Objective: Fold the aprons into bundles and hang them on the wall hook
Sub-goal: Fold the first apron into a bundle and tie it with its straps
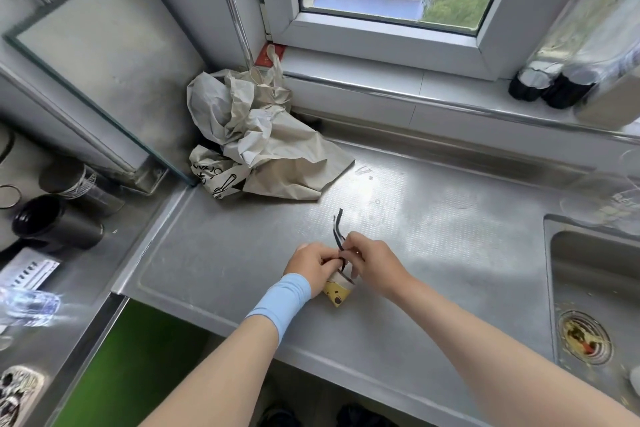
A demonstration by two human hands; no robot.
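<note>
A small rolled apron bundle (337, 293), yellow and white, lies on the steel counter (214, 253) under both hands. My left hand (310, 265) and my right hand (369, 262) each pinch the bundle's dark straps (337, 229), whose loose ends stick up and away from me. A light blue band wraps my left wrist. A second apron (258, 139), beige with black print, lies crumpled in the back corner by the window. No wall hook is in view.
A sink (595, 291) with a food-clogged drain sits at the right. Dark bottles (550, 87) stand on the windowsill. At the left are black cups (55, 222), a glass-edged panel (104, 55) and a plastic bottle (27, 305).
</note>
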